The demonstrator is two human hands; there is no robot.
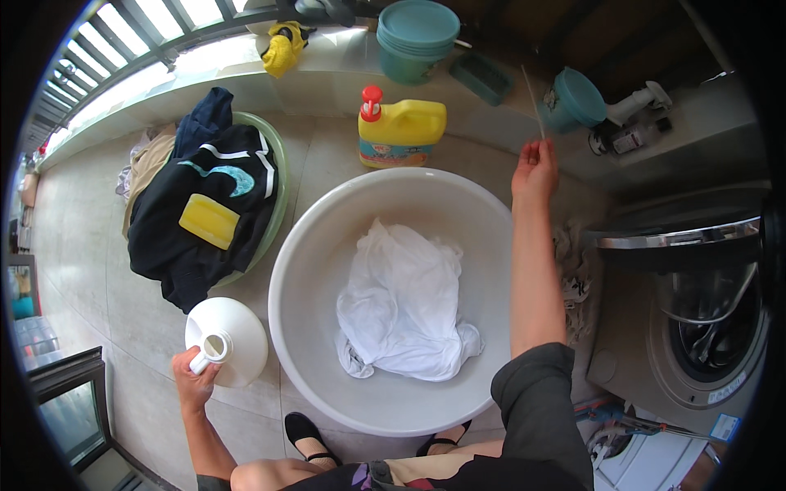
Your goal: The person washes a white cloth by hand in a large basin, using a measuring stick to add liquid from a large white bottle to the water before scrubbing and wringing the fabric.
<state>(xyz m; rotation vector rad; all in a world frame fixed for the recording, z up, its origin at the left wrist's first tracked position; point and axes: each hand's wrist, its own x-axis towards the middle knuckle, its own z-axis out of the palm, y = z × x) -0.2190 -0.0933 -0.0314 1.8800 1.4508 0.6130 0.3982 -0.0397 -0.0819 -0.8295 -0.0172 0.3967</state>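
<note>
A white plastic jug (242, 328) with an uncapped mouth stands on the floor, my left hand (195, 375) closed around its handle. White cloth (405, 304) lies bunched inside a large pale basin (295, 362). Beyond the basin's right rim, my right hand (537, 167) is raised with a thin pale stick (533, 98) at its closed fingertips. Behind the basin is a yellow detergent bottle (402, 126) with a red pump. To the left, a green basin (282, 178) holds dark clothes (163, 221), and a yellow bar of soap (209, 221) rests on them.
A front-loading washing machine (651, 380) stands at right with its door open. Along the back ledge are a lidded teal bucket (417, 37), a smaller teal tub (574, 101), a green tray (481, 78), a spray bottle (638, 104) and a yellow cloth (284, 50).
</note>
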